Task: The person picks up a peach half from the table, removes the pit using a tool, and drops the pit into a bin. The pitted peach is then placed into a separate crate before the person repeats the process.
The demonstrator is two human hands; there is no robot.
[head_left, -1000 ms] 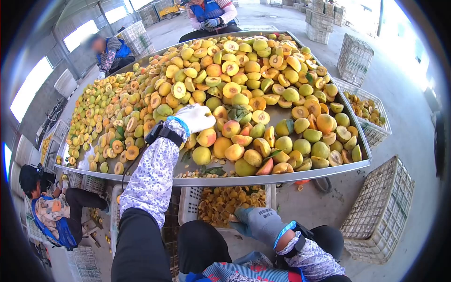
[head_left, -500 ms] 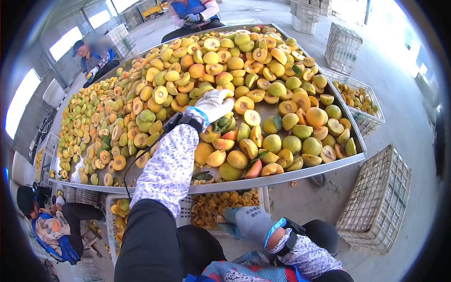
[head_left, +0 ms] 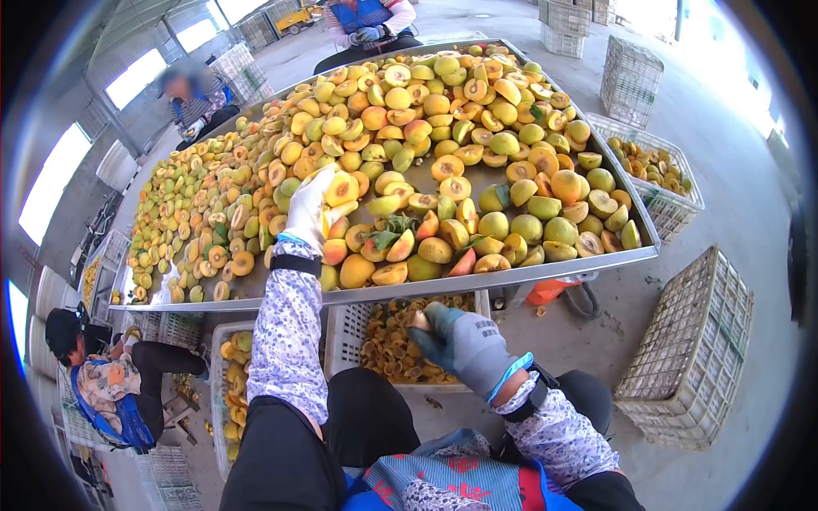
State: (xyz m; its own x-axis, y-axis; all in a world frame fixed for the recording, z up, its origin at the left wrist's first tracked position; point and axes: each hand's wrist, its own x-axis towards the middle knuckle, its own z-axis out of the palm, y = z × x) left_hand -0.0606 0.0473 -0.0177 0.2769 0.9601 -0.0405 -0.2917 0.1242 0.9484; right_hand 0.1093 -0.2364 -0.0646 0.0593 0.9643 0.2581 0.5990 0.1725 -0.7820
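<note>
Fruit (head_left: 341, 189) is sitting in our left hand (head_left: 308, 211), just past the fingertips and pressed by the thumb, at the near side of the heap on the metal table (head_left: 545, 271). The white glove is curling around it in a grip. The piece is looking round from here, so we are not making out a long axis; its yellow-orange side is facing up toward us. Cut and whole pieces are lying all around that hand, touching one another.

Our right hand (head_left: 467, 345), in a grey glove, is hanging lower and nearer to us, below the table's edge. Its fingers are closing on a small brown bit (head_left: 417, 320); we cannot tell what it is. Right under that hand a white crate (head_left: 344, 334) is holding brownish scraps. Beyond our left hand, a seated person (head_left: 368, 19) is working at the far end of the table.
</note>
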